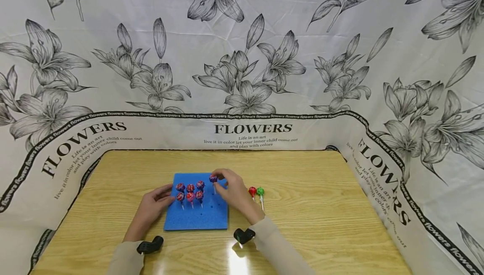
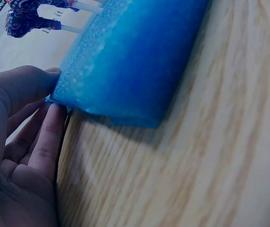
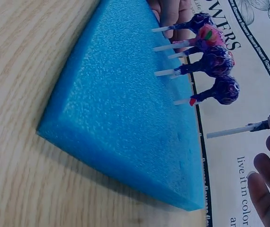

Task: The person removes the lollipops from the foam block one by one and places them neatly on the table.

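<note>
A blue foam block point(image 1: 215, 220) lies on the table, with several wrapped lollipops point(image 1: 190, 197) standing in it in two rows toward its left half. My left hand point(image 1: 153, 203) is at the block's left side, its thumb and fingertips touching the edge; the left wrist view shows the thumb point(image 2: 35, 80) at a corner of the foam. With thumb and fingers, my right hand point(image 1: 234, 191) pinches a dark blue lollipop point(image 1: 213, 178) by its wrapped head. Its white stick point(image 3: 229, 131) points at the foam and is apart from it in the right wrist view.
A red lollipop point(image 1: 252, 191) and a green lollipop point(image 1: 260, 191) lie on the wooden table point(image 1: 310, 199) to the right of my right hand. Small holes dot the right and near parts of the foam. Flower-printed cloth point(image 1: 249, 98) surrounds the table's back and sides.
</note>
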Demonstrator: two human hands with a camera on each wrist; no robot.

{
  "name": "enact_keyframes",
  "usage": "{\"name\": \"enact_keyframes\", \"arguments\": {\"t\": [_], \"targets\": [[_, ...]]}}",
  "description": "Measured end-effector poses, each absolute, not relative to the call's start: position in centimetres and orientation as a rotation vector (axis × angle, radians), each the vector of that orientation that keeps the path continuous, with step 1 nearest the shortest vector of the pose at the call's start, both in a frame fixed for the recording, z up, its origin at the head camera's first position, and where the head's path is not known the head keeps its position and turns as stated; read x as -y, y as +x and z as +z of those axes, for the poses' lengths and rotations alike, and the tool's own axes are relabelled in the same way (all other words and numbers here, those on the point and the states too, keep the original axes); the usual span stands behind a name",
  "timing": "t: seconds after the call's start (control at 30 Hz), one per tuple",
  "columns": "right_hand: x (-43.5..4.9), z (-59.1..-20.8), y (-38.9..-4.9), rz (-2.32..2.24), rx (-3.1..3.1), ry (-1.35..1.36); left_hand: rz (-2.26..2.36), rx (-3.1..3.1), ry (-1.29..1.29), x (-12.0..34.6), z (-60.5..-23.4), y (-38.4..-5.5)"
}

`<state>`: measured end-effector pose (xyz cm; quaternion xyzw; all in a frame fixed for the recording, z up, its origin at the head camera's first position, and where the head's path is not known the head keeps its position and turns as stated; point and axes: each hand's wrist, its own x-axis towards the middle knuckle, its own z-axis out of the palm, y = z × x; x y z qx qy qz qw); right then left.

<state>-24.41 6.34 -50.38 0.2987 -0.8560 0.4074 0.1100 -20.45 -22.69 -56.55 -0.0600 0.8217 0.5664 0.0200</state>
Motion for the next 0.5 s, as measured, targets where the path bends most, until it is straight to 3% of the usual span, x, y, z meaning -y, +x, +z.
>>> {"name": "enact_keyframes", "arguments": {"t": [0.5], "targets": [[-9.2, -48.9, -24.4, 1.256, 2.544, 0.796, 1.758, -2.539, -0.198, 22.7, -56.6, -20.5]]}}
